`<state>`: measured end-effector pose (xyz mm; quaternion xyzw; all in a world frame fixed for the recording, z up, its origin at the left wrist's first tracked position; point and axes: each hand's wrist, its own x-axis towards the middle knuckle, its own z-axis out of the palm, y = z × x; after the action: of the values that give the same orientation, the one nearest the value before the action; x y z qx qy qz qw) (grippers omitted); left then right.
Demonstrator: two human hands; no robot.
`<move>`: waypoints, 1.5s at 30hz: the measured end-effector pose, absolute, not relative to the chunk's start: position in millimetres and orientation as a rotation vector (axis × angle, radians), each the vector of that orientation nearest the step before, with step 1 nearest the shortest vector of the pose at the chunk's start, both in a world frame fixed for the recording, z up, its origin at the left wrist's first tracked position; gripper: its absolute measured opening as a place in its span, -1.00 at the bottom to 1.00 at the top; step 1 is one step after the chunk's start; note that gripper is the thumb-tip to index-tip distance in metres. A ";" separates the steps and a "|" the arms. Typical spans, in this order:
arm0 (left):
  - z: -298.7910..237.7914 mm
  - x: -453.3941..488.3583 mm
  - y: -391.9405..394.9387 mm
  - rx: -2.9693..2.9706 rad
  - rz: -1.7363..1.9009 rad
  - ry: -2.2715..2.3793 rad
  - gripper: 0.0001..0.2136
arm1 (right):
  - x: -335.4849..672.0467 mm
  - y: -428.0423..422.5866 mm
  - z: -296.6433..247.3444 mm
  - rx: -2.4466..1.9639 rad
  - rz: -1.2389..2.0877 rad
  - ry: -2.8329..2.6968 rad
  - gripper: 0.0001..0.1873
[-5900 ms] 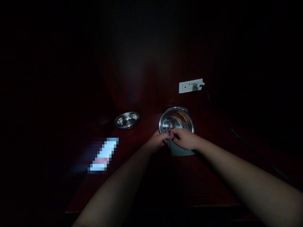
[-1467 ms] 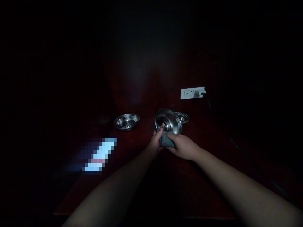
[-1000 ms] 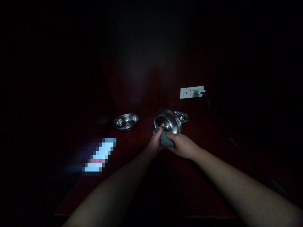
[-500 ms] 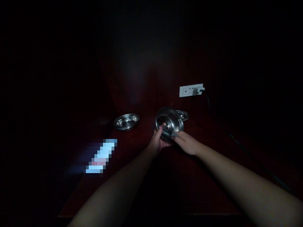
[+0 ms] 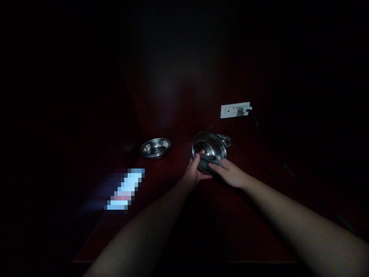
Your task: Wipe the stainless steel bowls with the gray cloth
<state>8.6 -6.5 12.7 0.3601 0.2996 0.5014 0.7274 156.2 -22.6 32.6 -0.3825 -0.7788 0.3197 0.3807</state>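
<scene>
A shiny steel bowl [image 5: 215,144] is tilted with its mouth toward me, and a small orange and white label shows inside it. My left hand [image 5: 192,173] grips the bowl's lower left rim, thumb over the edge and fingers underneath. At the lower right rim, my right hand [image 5: 227,172] is closed on a dark grey cloth [image 5: 210,162], which lies over the bowl's near edge. Part of the right fingers is hidden by the cloth and bowl.
Stacked shallow steel dishes [image 5: 155,148] stand to the left on the dark red table [image 5: 173,215]. Another steel dish or lid [image 5: 226,140] lies behind the bowl. A pixelated bright rectangle [image 5: 125,188] is at left. The wall socket [image 5: 235,110] holds a plug, whose cable [image 5: 291,171] runs down the right side.
My right hand has brought the grey cloth over the bowl's near rim, so more of the cloth shows. My left hand still holds the bowl. The whole view has shifted slightly.
</scene>
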 end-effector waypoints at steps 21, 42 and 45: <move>8.7 8.9 -11.5 1.146 1.066 0.806 -0.37 | 144.9 -30.1 41.8 -0.925 1.462 -0.991 -0.61; 7.8 3.1 -5.0 1.054 1.034 0.760 -0.45 | 156.4 -32.7 57.1 -0.760 1.703 -0.727 -0.51; 8.8 3.1 -5.0 1.032 1.045 0.791 -0.50 | 159.1 -29.6 57.3 -0.788 1.709 -0.664 -0.53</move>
<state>3.1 -5.0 8.8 0.4581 0.3512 0.4642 0.6718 159.1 -29.6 57.3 -0.3317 -0.2796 0.7195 0.5423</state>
